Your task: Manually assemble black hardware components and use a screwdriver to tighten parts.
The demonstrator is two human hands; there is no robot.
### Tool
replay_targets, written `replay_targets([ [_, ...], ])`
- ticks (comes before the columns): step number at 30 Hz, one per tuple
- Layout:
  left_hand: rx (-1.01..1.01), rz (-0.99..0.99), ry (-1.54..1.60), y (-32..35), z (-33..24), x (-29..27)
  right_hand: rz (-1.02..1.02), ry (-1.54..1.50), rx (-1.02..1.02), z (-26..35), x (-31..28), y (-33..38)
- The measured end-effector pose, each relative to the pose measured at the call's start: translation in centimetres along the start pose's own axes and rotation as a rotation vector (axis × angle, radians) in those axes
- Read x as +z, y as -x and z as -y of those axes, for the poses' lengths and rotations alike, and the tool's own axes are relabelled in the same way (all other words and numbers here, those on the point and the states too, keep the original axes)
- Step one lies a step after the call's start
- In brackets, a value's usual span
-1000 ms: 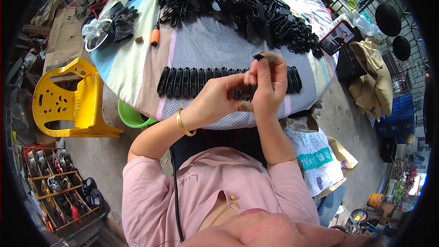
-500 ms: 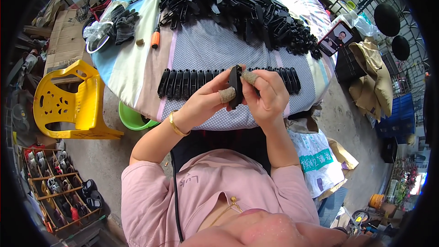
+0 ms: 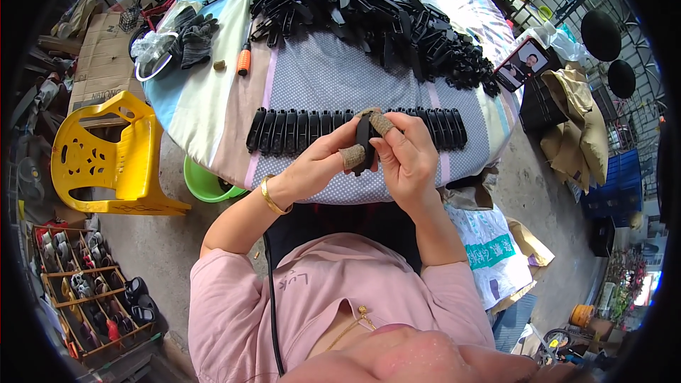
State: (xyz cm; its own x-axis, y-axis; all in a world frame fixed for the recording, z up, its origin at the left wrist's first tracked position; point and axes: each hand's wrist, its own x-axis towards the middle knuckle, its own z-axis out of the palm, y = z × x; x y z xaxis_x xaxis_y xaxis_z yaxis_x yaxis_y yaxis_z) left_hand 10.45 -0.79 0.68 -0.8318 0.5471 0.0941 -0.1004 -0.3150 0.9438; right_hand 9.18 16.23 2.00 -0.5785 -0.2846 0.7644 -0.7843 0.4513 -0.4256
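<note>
- The round worktop (image 3: 333, 71), spread with soft cloth in dotted grey, pale stripes and light blue, carries everything near the hands.
- Across its far side lies a loose, tangled heap of narrow black plastic-looking pieces (image 3: 369, 18), some with a dull sheen.
- Nearer the person, a straight row of slim, ridged black pieces (image 3: 301, 131) stands side by side; the hands hide its middle.
- The left hand (image 3: 323, 159) pinches one slim black elongated piece from its left side, thumb in front, the other fingers partly hidden behind.
- The right hand (image 3: 411, 159) is bent in against the same piece from the right, its wrapped finger pressed to the upper part, thumb close below. A second ago it was raised well above this spot; now it is lower and both hands meet.
- That slim black elongated piece (image 3: 364, 143) sits between the two hands, slightly tilted, in front of the row.
- Coarse, woven-looking tan finger wraps (image 3: 352, 156) cover the left thumb and a right finger.
</note>
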Motion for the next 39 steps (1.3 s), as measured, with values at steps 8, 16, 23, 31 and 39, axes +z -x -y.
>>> replay_targets([
  [8, -0.026, -0.051, -0.081, 0.1, 0.3, -0.5, 0.133, 0.118, -0.065, 0.5, -0.3, 0.5],
  [16, -0.113, -0.304, -0.605, 1.7, -2.2, -3.6, 0.094, -0.066, -0.026, -2.7, -0.4, 0.0],
  [23, -0.165, -0.744, -0.858, 6.3, -5.3, -10.7, 0.245, 0.434, 0.310, -14.6, -4.3, -2.9],
  [31, -0.304, -0.542, -1.171, 7.4, -4.3, -11.1, 0.518, 0.625, 0.487, -18.2, -2.6, -3.9],
  [39, -0.267, -0.587, -1.604, 7.3, -4.1, -9.5, 0.338, 0.360, 0.540, -19.0, -2.9, -3.5],
])
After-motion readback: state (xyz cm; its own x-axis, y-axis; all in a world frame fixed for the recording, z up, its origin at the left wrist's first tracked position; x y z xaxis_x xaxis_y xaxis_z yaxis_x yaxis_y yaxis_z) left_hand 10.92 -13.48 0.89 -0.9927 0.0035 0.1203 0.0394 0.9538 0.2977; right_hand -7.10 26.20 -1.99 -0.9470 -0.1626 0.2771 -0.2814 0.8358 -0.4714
